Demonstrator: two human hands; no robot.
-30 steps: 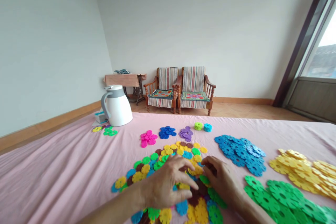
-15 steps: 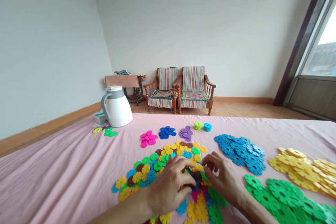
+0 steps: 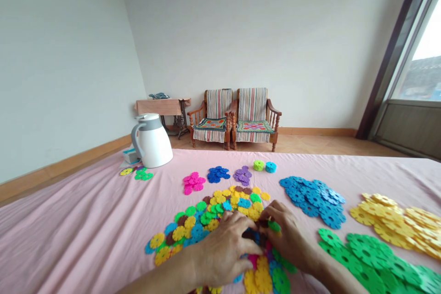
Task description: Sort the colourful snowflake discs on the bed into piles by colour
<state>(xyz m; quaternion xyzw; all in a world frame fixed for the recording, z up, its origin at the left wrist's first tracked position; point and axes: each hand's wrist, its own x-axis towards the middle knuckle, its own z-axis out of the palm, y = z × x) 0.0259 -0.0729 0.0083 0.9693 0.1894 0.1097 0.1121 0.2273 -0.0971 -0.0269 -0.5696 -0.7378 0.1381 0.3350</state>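
Note:
A mixed heap of notched plastic snowflake discs (image 3: 198, 232) in yellow, green, blue, brown and pink lies on the pink cloth. My left hand (image 3: 225, 245) rests over the heap, its fingers bent and spread, the thumb apart from the index finger. Its fingertips reach dark discs that are partly hidden. Close by on the right, my right hand (image 3: 289, 236) is curled with thumb and index finger around a green disc (image 3: 274, 226). Yellow discs (image 3: 262, 278) and a larger green disc (image 3: 280, 280) lie just below the hands.
Sorted piles of blue (image 3: 313, 197), yellow (image 3: 396, 220) and green discs (image 3: 372, 262) lie to the right. Small pink (image 3: 194, 183), dark blue (image 3: 218, 174) and purple clusters (image 3: 243, 175) sit beyond the heap. A white jug (image 3: 155, 144) stands at the back left.
My right hand has shifted left and slightly down, closer to my left hand, and its fingers have closed in around the green disc. My left hand has moved slightly downward.

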